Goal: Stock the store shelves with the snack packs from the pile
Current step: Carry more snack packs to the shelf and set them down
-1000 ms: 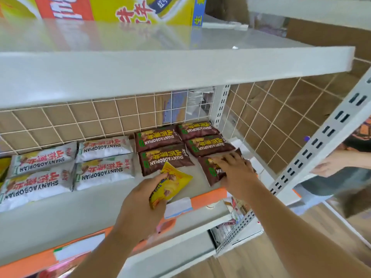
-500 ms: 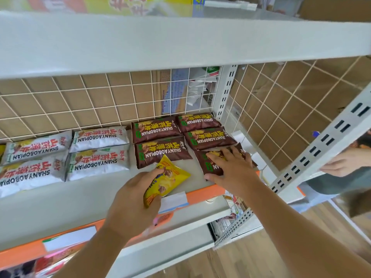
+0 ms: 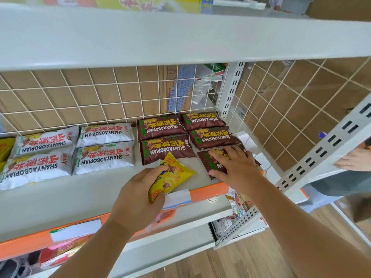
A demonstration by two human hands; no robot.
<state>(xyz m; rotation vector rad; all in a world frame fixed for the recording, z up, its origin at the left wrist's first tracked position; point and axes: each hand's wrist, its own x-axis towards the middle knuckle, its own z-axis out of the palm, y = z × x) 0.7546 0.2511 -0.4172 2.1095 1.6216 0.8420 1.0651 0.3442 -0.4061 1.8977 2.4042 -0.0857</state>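
The left hand [image 3: 138,197] gripped one yellow snack pack [image 3: 172,175], with the fingers curled around its near end. The pack was just above the front edge of the shelf [image 3: 80,193]. Its long axis ran diagonally, from near-left to far-right, and its far corner touched or nearly touched the front pack of the left brown column. The bare strip in front of that column lay directly under the pack, so the left hand was the nearer one for placing it there, I think.

The right hand [image 3: 234,169] lay flat, fingers spread and straight, and pressed on the front brown pack [image 3: 208,163] near the right end of the shelf. This pack lay a little askew to its column.

By count, there were five brown packs [image 3: 164,129] in two columns, four white packs [image 3: 104,133] in two columns, and one more yellow pack [image 3: 5,149] half seen at the left edge. The pile itself was not in view.
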